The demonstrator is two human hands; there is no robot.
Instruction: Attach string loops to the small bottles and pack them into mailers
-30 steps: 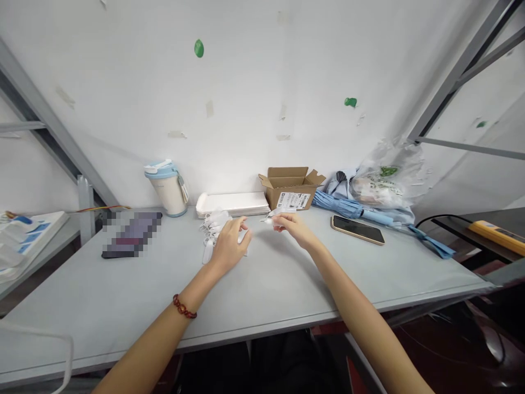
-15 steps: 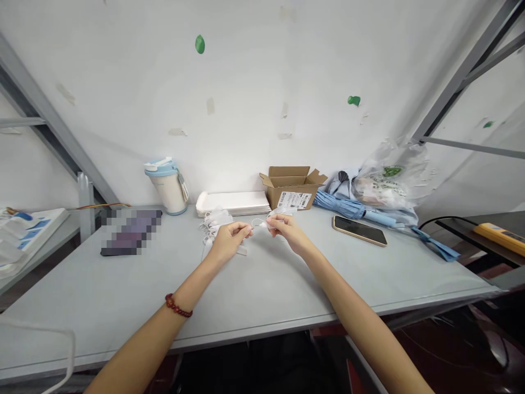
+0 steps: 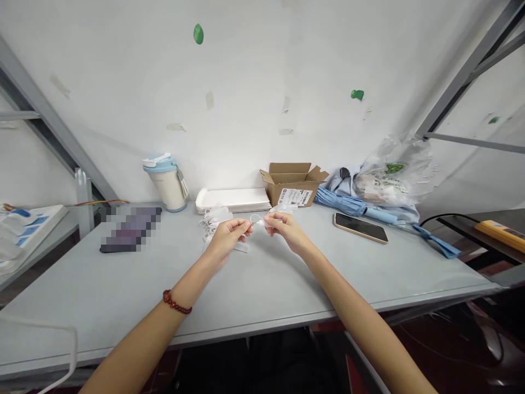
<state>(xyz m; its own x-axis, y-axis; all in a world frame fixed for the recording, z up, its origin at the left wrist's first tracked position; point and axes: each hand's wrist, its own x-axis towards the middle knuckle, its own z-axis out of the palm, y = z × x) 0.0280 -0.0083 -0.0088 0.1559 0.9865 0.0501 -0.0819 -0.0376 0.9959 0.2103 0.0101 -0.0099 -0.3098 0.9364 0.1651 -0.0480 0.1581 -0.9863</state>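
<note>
I'm running both hands close together just above the table, near its back half. The left hand (image 3: 226, 238) is curling in, thumb and forefinger pinching one end of a thin white cord (image 3: 256, 215). The right hand (image 3: 287, 230) is pinching too, fingertips together at the small white piece (image 3: 260, 223) on the cord; exact grip is too small to tell. The cord is arching in a short loop in the gap between the hands.

A tangle of white corded pieces (image 3: 215, 218) is lying just behind the left hand, and a translucent strip (image 3: 241, 248) is sticking out beside it. More translucent pieces (image 3: 287, 208) are lying behind the right hand, in front of the cardboard box (image 3: 291, 186). A white stack (image 3: 233, 201) is sitting left of the box, a blue-lidded tumbler (image 3: 169, 186) standing farther left. Right side: a phone (image 3: 361, 227) is lying face up near a folded blue umbrella (image 3: 341, 202). A beaded bracelet (image 3: 176, 303) is circling the left wrist.
</note>
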